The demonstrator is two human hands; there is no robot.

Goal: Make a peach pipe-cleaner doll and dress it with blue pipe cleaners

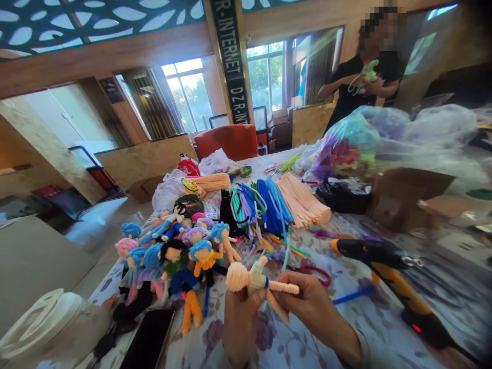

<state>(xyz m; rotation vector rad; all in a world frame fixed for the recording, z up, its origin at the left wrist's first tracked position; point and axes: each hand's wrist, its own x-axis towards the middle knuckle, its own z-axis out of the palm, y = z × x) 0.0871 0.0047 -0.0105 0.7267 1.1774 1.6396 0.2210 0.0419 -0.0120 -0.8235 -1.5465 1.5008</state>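
Note:
A pipe-cleaner doll point(237, 277) lies sideways between my hands, above the flowered tablecloth. It has a bare peach head, a pale green top, a blue band at the waist and peach legs. My left hand point(241, 320) grips its upper body from below, fingers closed. At the waist and legs, my right hand point(313, 307) pinches the doll; whether it also holds a loose blue strand is hidden. Finished-looking dolls point(172, 253) with coloured hair are heaped to the left. Beyond my hands lie blue pipe cleaners point(272, 205) and a peach bundle point(303, 202).
At right rests a black-and-orange glue gun point(400, 279) with a red light. Red-handled scissors point(325, 275) lie near my right hand. A phone point(148, 338) and white bucket point(54, 323) are at left. Plastic bags point(388, 138) fill the back right, where another person point(361, 84) stands.

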